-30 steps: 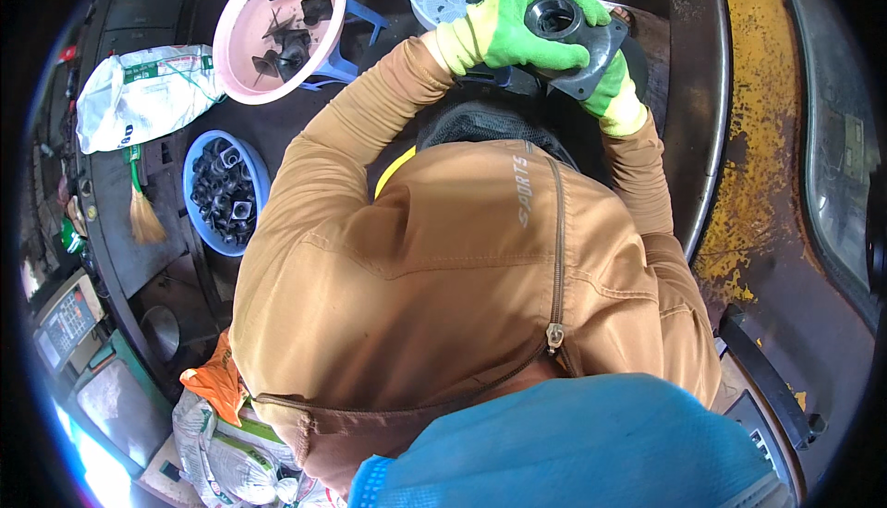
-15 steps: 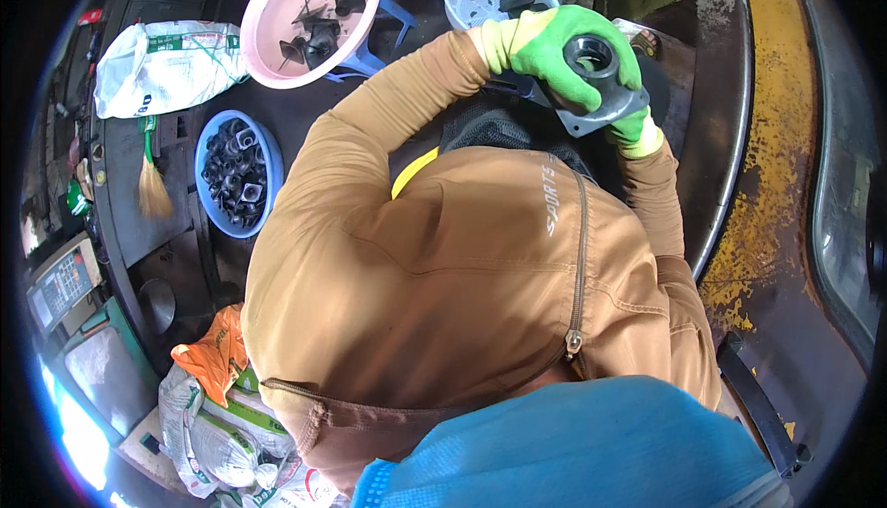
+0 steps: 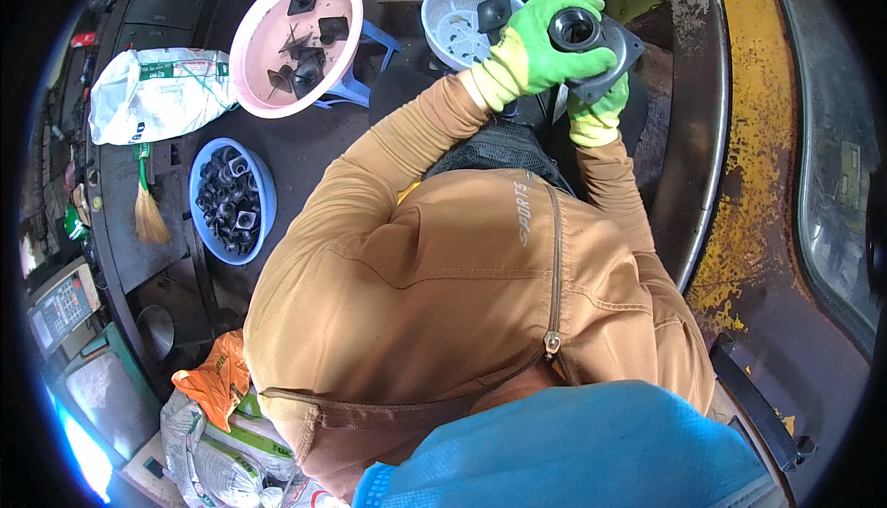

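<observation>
My left hand (image 3: pixel 533 53), in a green and yellow glove, is closed around a black flanged part (image 3: pixel 626 48) with a round, hollow collar. Its thumb and fingers wrap the collar, whose opening faces up. From below, my right hand (image 3: pixel 599 118), gloved alike, grips the same part by its flange; most of its fingers are hidden behind it. Just beyond my left hand stands a light blue perforated basket (image 3: pixel 439 11), with a black square-based piece (image 3: pixel 494 12) inside it.
A pink basin (image 3: pixel 242 55) with several black pieces rests on a blue stool (image 3: pixel 356 90). A blue tub (image 3: pixel 268 184) full of black parts, a white sack (image 3: pixel 157 110) and a small broom (image 3: pixel 148 212) are at left. A yellow, rusty machine frame (image 3: pixel 753 138) borders the right.
Both hands have turned and tilted the black part, so its flange now points more to the right. My right hand has shifted lower on it. The view has moved slightly.
</observation>
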{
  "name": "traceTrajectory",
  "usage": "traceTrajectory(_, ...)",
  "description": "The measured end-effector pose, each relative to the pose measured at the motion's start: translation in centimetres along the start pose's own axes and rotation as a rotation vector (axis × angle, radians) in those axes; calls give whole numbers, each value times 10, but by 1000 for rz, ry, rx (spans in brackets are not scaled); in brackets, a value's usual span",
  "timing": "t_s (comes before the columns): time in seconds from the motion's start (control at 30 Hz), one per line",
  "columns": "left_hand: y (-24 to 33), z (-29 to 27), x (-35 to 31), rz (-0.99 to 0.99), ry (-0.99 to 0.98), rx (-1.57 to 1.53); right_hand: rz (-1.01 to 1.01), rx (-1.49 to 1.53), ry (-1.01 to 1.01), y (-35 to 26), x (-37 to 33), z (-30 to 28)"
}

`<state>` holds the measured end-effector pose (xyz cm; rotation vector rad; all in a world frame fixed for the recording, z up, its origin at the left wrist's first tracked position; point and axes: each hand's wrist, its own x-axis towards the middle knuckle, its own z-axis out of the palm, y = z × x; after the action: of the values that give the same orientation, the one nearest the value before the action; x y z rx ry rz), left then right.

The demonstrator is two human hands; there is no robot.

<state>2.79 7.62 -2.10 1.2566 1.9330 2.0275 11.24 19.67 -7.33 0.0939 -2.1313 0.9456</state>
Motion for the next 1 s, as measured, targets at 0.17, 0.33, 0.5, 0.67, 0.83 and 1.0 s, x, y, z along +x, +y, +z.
traceTrajectory(0.17, 3, 12, -13, -15, 21, -12, 23, -264, 126, 3, -25, 20)
traceTrajectory(0.33, 15, 3, -10, 86, -6, -21, 432, 993, 16, -17, -7, 4)
traceTrajectory(0.5, 19, -15, -5, 110, -245, -50, 143, 327, -344, -32, 11, -23)
traceTrajectory(0.67, 17, -19, -3, 181, -357, -108, 128, 457, -304, -35, 4, -27)
traceTrajectory(0.83, 14, -19, -2, 125, -440, -175, 140, 400, -323, -38, 4, -31)
traceTrajectory(1.0, 10, -23, -3, -4, -507, -265, 211, 380, -520, -34, -1, -43)
